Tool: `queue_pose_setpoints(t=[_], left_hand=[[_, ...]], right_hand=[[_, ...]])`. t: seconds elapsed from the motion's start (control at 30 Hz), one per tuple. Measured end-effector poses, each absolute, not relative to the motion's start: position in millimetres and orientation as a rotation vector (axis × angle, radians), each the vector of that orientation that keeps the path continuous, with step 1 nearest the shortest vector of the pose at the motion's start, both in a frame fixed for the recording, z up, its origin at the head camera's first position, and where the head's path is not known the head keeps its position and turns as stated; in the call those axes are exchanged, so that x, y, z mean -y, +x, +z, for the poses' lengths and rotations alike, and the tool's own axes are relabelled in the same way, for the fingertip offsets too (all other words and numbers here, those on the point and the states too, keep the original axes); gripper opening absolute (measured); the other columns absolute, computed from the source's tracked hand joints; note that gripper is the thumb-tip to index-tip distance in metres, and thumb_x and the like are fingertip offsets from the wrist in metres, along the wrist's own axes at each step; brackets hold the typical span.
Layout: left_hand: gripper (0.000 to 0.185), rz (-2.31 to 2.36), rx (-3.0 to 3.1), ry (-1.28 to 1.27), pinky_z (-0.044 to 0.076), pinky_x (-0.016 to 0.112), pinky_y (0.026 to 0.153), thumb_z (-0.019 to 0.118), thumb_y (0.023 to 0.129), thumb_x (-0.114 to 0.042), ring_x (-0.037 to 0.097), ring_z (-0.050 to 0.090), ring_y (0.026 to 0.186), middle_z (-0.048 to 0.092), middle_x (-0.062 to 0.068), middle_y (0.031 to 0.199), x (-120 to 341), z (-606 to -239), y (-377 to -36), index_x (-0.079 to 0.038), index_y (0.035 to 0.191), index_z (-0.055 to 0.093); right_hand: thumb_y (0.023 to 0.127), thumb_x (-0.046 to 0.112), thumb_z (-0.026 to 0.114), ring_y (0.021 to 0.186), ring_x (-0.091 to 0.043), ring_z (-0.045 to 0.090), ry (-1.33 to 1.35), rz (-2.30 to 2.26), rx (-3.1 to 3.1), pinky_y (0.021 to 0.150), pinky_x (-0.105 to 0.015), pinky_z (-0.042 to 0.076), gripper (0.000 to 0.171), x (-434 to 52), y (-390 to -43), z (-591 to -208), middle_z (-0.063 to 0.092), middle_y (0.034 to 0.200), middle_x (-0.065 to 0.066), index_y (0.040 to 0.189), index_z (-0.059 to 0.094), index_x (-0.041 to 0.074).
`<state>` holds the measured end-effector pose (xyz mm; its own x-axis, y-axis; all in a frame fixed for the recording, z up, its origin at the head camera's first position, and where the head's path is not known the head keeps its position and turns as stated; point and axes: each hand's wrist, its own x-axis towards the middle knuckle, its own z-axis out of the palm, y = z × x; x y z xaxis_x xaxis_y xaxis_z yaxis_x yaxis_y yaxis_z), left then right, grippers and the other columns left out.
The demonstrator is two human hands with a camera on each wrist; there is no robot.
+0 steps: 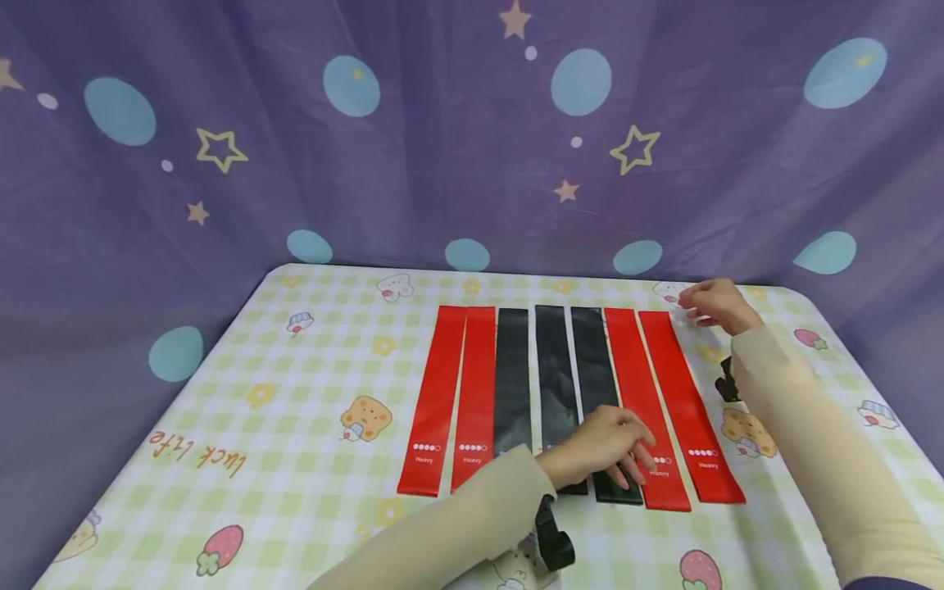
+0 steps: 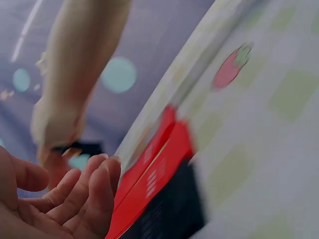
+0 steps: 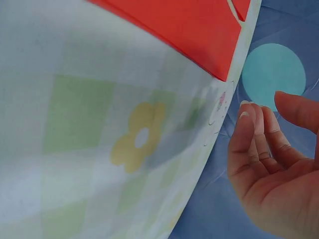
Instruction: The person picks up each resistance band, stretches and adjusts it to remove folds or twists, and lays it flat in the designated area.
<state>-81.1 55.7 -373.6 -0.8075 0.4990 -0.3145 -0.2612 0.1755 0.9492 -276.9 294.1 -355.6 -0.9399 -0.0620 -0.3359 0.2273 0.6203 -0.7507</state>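
Several flat resistance bands lie side by side on the table: two red ones at the left, such as the far-left red band (image 1: 433, 393), black ones in the middle like this black band (image 1: 555, 360), and two red ones at the right, ending with the far-right red band (image 1: 682, 393). My left hand (image 1: 601, 442) hovers over the near ends of the right-hand black and red bands, fingers loosely bent and holding nothing. By the far end of the far-right red band, my right hand (image 1: 719, 305) is raised with relaxed fingers; its palm is bare in the right wrist view.
The table wears a green-and-white checked cloth (image 1: 295, 434) with printed strawberries and biscuits. A purple curtain (image 1: 457, 147) with stars and blue ovals hangs behind the far edge. Each wrist carries a black camera mount, like the left mount (image 1: 551, 537).
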Motion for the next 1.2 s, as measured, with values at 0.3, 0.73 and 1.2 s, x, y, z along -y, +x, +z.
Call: queue_pose_setpoints(t=[0.3,0.73,1.2], left_hand=[[0.026,1.712,-2.100,0.250,0.051,0.022,0.048,0.044,0.098,-0.013,0.019,0.065,0.060,0.071,0.018,0.087,-5.5,-357.8,-119.6,0.005,0.107,0.061],[0.033,1.277,-2.845,0.362,0.048,0.042,0.095,0.044,0.098,-0.019,0.027,0.060,0.105,0.061,0.013,0.121,75.6,-339.5,-157.3,-0.004,0.126,0.054],[0.059,0.593,-3.352,0.464,0.027,0.051,0.113,0.042,0.099,-0.034,0.037,0.031,0.140,0.034,0.020,0.150,141.1,-334.3,-190.4,-0.002,0.146,0.031]], right_hand=[[0.097,0.019,0.048,0.082,-0.014,0.062,0.073,-1.265,-2.548,0.088,-0.041,0.054,0.044,-285.0,-270.6,-351.6,0.066,0.113,-0.018,0.127,0.042,-0.013],[0.095,0.024,0.050,0.124,-0.045,0.040,0.032,-1.190,-2.614,0.105,-0.057,0.037,0.056,-261.2,-262.0,-347.4,0.037,0.137,-0.033,0.136,0.034,-0.011],[0.091,0.040,0.054,0.130,-0.049,0.034,-0.096,-0.760,-2.977,0.098,-0.077,0.019,0.073,-239.2,-254.4,-351.9,0.032,0.145,-0.031,0.143,0.030,-0.006]])
